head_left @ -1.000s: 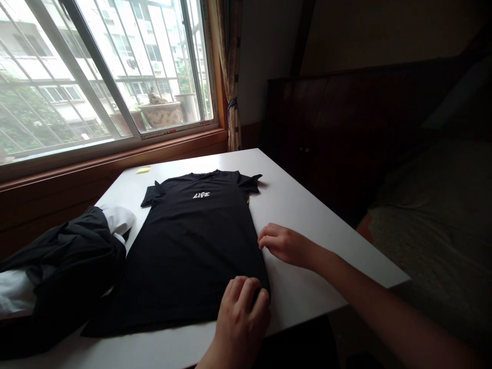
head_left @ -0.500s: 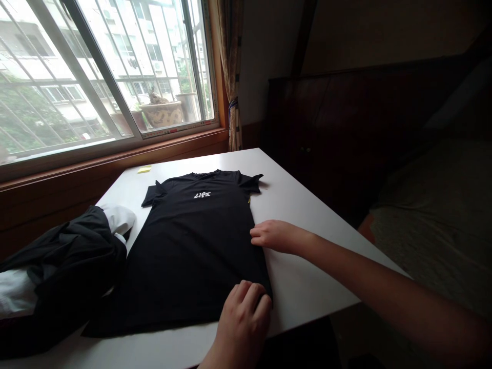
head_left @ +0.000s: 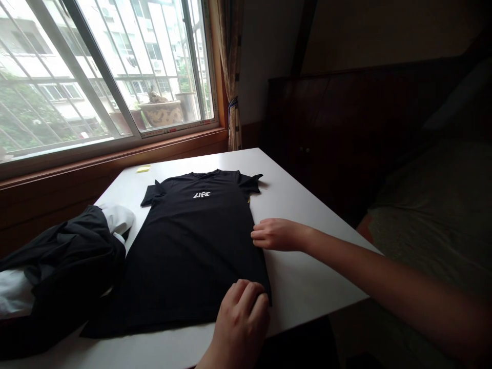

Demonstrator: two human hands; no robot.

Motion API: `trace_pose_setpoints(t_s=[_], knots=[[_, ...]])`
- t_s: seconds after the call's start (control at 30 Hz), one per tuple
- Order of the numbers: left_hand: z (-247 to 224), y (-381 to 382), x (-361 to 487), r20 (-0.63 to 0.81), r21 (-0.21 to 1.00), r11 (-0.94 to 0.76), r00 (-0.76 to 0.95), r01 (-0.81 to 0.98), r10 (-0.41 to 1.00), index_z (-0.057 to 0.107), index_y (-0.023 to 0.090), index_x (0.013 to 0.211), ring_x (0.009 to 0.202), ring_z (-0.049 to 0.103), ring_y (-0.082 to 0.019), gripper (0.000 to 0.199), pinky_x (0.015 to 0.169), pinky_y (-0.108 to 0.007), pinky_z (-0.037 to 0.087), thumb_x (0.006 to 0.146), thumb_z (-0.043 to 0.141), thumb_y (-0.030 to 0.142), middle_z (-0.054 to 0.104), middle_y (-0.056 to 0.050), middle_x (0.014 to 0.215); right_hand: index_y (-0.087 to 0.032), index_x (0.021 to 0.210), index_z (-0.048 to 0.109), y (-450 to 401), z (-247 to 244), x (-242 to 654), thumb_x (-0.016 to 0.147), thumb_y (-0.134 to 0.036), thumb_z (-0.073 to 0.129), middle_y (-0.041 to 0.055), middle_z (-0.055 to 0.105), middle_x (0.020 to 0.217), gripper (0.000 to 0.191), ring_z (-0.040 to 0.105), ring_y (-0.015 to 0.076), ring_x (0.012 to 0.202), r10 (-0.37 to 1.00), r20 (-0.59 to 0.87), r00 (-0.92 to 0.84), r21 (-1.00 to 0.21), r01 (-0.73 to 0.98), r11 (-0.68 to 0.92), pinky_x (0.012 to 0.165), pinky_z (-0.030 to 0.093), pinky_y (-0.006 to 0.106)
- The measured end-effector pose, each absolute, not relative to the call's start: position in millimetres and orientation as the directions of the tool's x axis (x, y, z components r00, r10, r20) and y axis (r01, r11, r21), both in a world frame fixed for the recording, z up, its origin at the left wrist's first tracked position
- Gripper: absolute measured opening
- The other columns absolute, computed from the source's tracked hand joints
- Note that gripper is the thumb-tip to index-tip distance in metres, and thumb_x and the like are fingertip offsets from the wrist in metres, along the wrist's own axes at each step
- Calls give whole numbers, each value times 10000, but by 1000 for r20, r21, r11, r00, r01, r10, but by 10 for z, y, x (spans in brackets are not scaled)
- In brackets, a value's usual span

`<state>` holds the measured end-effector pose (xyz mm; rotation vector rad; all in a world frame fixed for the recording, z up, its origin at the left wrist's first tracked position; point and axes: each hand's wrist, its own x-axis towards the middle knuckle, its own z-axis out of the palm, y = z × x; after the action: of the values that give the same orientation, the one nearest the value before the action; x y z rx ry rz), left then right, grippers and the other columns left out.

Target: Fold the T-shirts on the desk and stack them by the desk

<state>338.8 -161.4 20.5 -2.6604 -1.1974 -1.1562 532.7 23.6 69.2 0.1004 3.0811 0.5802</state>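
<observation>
Black T-shirt lies flat on the white tabletop; the grip of your right hand is closed on its side edge, and your left hand grips its near corner.

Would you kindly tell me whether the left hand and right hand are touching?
Apart: the head view shows shirt and table between the left hand and right hand.

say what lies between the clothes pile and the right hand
In the head view, a black short-sleeved t-shirt lies between them on the white table.
</observation>
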Motion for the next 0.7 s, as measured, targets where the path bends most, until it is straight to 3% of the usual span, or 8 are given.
trace_pose_setpoints(t_s=[0.17, 0.27, 0.37, 0.47, 0.7], knots=[[189, -1625, 3373, 602, 271, -714, 465, 646, 649, 570, 176, 825, 771, 590, -205, 243, 685, -349, 552, 909, 451, -19, 659, -62, 883, -174, 912, 624, 251, 593, 5530, 996, -74, 478, 30, 607, 876, 196, 507, 167, 748, 94, 208, -974, 380, 169, 909, 684, 377, 324], [189, -1610, 3359, 582, 288, -720, 481, 631, 655, 591, 173, 861, 869, 642, -220, 235, 765, -375, 591, 903, 455, -14, 694, -72, 985, -178, 922, 632, 249, 505, 5625, 1011, -97, 473, 35, 620, 883, 199, 528, 166, 768, 90, 275, -957, 366, 191, 911, 702, 402, 319], [212, -1593, 3346, 534, 289, -726, 524, 624, 663, 624, 163, 975, 1153, 640, -259, 243, 953, -408, 586, 902, 463, -3, 690, -96, 1231, -182, 905, 640, 231, 427, 5666, 1000, -73, 479, 40, 636, 900, 217, 561, 163, 798, 43, 290, -956, 362, 152, 920, 727, 439, 316], [218, -1587, 3342, 457, 248, -733, 590, 634, 665, 636, 163, 975, 1372, 525, -277, 212, 1092, -424, 524, 930, 468, 42, 607, -106, 1430, -183, 896, 653, 203, 384, 5662, 980, -41, 491, 57, 660, 979, 232, 600, 168, 877, 5, 290, -957, 369, 117, 922, 778, 480, 324], [117, -1575, 3369, 413, 224, -748, 634, 625, 654, 626, 135, 1189, 1409, 499, -243, 263, 1155, -427, 474, 993, 452, 119, 598, -127, 1456, -158, 895, 669, 165, 416, 5638, 951, -13, 531, 67, 688, 999, 207, 634, 178, 956, 0, 212, -977, 377, 81, 923, 816, 514, 323]])
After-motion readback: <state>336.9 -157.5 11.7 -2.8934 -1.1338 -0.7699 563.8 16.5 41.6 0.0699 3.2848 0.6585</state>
